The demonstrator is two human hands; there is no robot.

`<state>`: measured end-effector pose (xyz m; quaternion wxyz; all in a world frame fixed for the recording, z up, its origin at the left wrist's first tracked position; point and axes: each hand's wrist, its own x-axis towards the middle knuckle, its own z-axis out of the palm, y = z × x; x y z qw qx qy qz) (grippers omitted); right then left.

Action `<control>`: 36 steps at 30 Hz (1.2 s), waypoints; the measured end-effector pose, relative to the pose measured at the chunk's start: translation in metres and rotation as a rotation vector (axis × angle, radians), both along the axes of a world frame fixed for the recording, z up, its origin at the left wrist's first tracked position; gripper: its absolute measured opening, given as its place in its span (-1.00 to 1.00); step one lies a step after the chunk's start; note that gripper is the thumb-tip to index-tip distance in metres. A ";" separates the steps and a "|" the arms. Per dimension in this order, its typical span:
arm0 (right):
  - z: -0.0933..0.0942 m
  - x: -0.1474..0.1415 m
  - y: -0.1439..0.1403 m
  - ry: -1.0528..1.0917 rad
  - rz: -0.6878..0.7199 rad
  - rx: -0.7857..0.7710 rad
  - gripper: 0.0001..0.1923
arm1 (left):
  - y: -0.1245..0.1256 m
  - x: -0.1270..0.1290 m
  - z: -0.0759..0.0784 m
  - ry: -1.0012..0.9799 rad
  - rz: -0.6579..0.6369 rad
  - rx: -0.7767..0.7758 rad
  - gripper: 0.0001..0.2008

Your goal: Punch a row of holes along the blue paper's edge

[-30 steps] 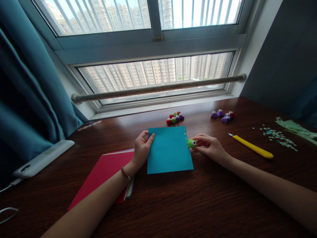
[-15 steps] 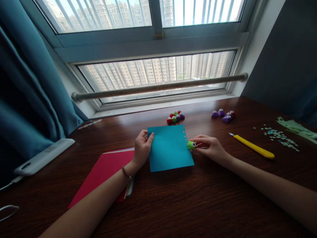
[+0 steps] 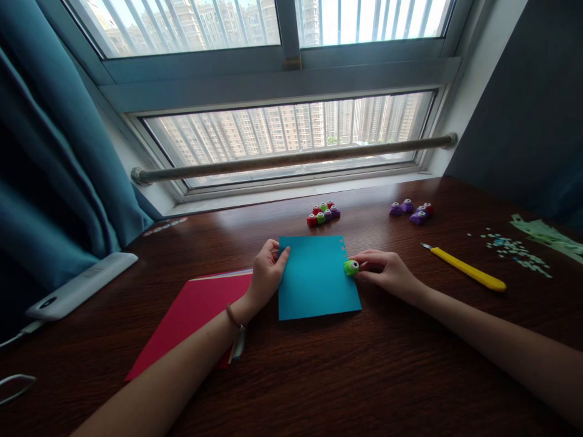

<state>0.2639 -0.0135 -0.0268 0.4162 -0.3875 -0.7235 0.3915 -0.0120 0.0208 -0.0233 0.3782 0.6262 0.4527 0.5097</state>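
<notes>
A square sheet of blue paper (image 3: 314, 279) is pinched at its left edge by my left hand (image 3: 268, 267), thumb on top and fingers beneath. Small punched holes run along the upper part of its right edge. My right hand (image 3: 386, 270) grips a green craft punch (image 3: 351, 267) with a white and dark button on top. The punch sits over the paper's right edge, just below the row of holes. Under my left wrist lies a stack of coloured paper (image 3: 195, 315) with a red sheet uppermost.
Behind the paper stand several red, green and purple punches (image 3: 322, 214), with more purple and red ones (image 3: 412, 210) farther right. A yellow craft knife (image 3: 467, 268), paper bits (image 3: 514, 252) and green paper strips (image 3: 546, 233) lie at right. A white power bank (image 3: 84, 285) rests at left.
The blue paper and my left hand have shifted slightly right and toward me. The green punch now overlaps the paper's edge more. My right hand has barely moved.
</notes>
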 end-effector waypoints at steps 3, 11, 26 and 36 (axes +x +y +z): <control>0.001 0.000 0.000 -0.035 0.000 0.008 -0.68 | -0.001 0.000 0.000 0.019 0.031 0.020 -0.77; 0.001 0.000 -0.001 -0.114 -0.037 0.026 -0.68 | -0.001 0.000 -0.003 0.065 0.076 0.050 -0.77; -0.001 0.001 0.002 -0.222 -0.056 0.052 -0.67 | -0.016 0.009 0.002 0.897 0.322 0.462 -0.50; 0.000 0.000 0.002 -0.240 -0.058 0.067 -0.71 | -0.025 0.015 0.003 0.988 -0.402 0.392 -0.42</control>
